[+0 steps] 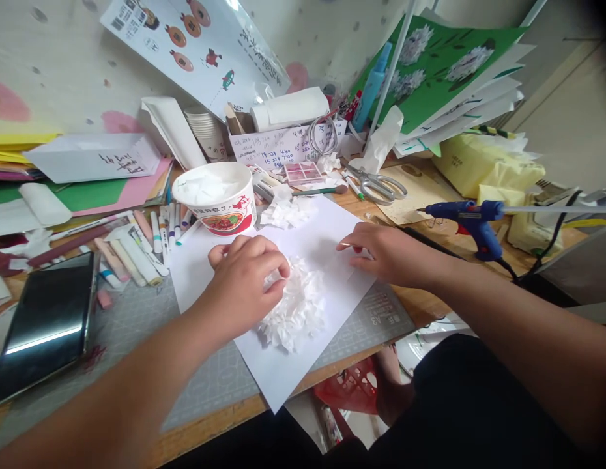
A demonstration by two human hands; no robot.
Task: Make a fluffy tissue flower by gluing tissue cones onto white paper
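On a white sheet of paper (278,384) lies a round, ruffled flower of crumpled white paper (296,312). My left hand (247,280) is over the flower's left edge, fingers curled and thumb and forefinger close together; whatever is in that pinch is hidden. To the right of the flower, my right hand (381,251) reaches low over the sheet. Its forefinger and thumb are apart, and I see nothing held between them. Behind the flower is a small heap of crumpled white paper pieces (286,212). A paper tub (227,208) with white contents stands at the back left of the sheet.
A blue glue gun (472,218) with a trailing cord is at the right, near scissors (378,185). Several markers (122,257) and a dark phone (46,319) lie left on the grey cutting mat (210,384). A green flower picture (434,71) leans behind.
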